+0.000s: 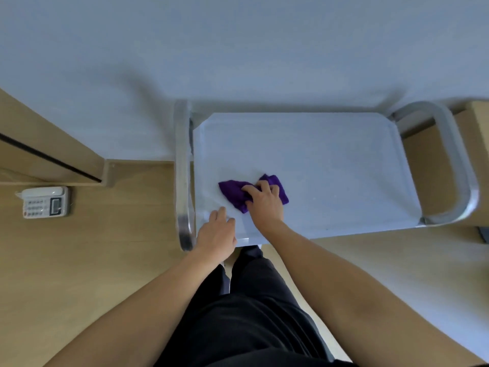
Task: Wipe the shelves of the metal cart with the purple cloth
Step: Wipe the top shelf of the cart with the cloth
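Observation:
The metal cart's top shelf (317,154) is a pale flat tray seen from above, with tubular handles at its left (182,168) and right (455,160) ends. A crumpled purple cloth (232,190) lies on the shelf's near-left part. My right hand (264,202) presses down on the cloth, fingers spread over it and slightly bent. My left hand (217,234) rests on the shelf's near-left corner with fingers fairly straight, holding nothing. The lower shelves are hidden under the top one.
A white desk telephone (45,202) sits on the wooden floor to the left. A wooden cabinet (47,147) stands at far left and a wooden box (473,133) at far right. A pale wall runs behind the cart. My dark trousers (251,313) are just in front of it.

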